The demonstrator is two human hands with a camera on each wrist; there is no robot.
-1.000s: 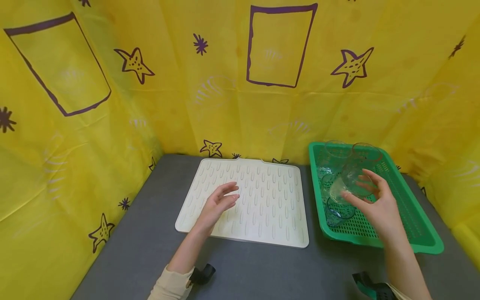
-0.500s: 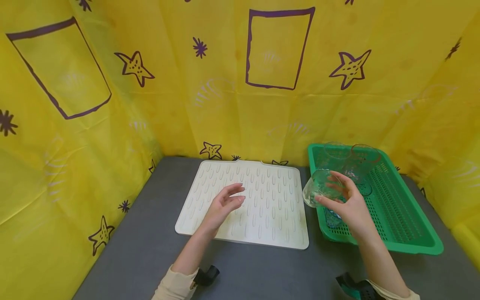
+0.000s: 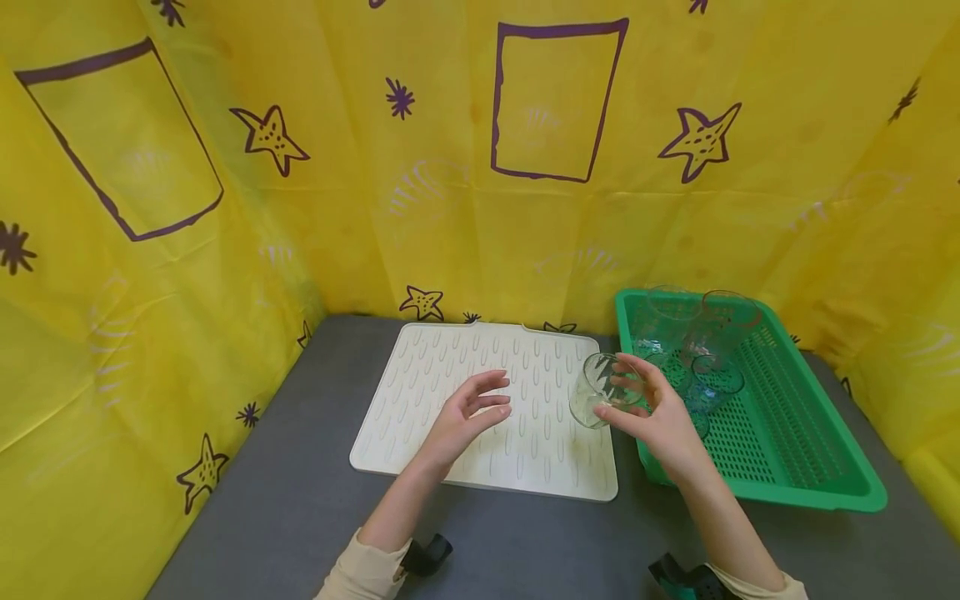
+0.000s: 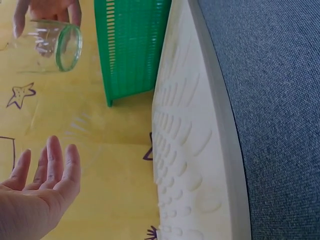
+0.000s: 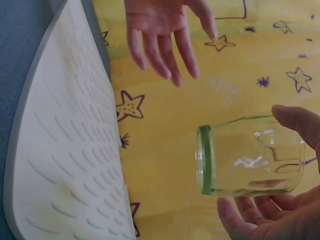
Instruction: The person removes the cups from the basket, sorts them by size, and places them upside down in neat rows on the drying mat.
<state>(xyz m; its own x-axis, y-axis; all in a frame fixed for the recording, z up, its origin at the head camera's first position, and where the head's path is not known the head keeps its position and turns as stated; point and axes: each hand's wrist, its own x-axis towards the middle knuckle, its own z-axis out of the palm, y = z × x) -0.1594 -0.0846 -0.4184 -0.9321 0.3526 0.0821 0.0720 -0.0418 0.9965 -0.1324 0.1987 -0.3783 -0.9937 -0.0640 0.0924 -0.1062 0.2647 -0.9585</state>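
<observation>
A clear, green-tinted drinking glass is in my right hand, thumb on one side and fingers on the other. It hangs above the right part of a white ridged drying mat. The right wrist view shows the glass with its thick base pointing toward the mat. My left hand hovers over the mat's middle, fingers loosely bent and holding nothing. Several more glasses stand in the green perforated basket on the right; their see-through walls overlap.
A grey cloth-covered table lies under the mat and basket. Yellow curtains with starfish drawings close off the back and both sides. The basket's raised left rim stands right beside the mat.
My right hand has lifted the glass out of the green basket and carried it left, over the mat. The left hand has shifted slightly right.
</observation>
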